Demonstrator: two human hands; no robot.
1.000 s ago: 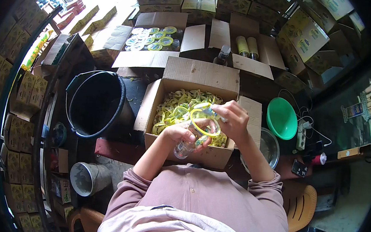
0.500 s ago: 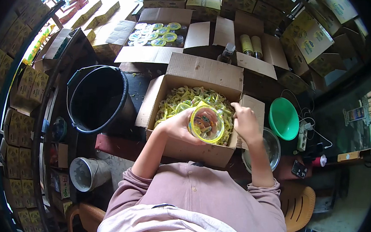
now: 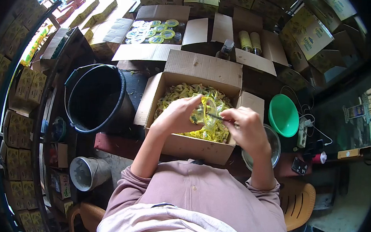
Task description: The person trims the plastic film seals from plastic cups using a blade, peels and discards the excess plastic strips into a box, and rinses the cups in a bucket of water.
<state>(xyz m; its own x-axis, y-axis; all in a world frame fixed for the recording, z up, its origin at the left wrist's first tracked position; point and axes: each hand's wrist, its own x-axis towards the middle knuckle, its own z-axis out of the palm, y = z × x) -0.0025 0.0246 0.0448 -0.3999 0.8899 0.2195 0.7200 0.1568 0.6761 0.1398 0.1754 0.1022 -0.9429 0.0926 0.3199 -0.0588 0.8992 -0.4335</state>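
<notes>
My left hand (image 3: pixel 177 115) is wrapped round a clear plastic jar (image 3: pixel 210 111) with a yellow rim, tilted on its side above an open cardboard box (image 3: pixel 198 148). Small yellow wrapped pieces (image 3: pixel 179 91) fill the box. Close by on the right, my right hand (image 3: pixel 249 126) pinches a thin dark stick-like object (image 3: pixel 215 116), its tip at the jar's mouth. What kind of tool it is cannot be made out, and I cannot tell whether it touches the jar.
A black bucket (image 3: pixel 121 106) stands left of the box, a green bowl (image 3: pixel 284 116) and a clear basin (image 3: pixel 275 145) to the right. Behind are a carton of lidded jars (image 3: pixel 155 39), a bottle (image 3: pixel 225 49) and a carton with yellow cylinders (image 3: pixel 245 41). A white bucket (image 3: pixel 96 174) sits low left.
The jar has turned from facing up towards me to facing right. My right hand has come inward from the box's right edge to the jar, with the dark stick now visible.
</notes>
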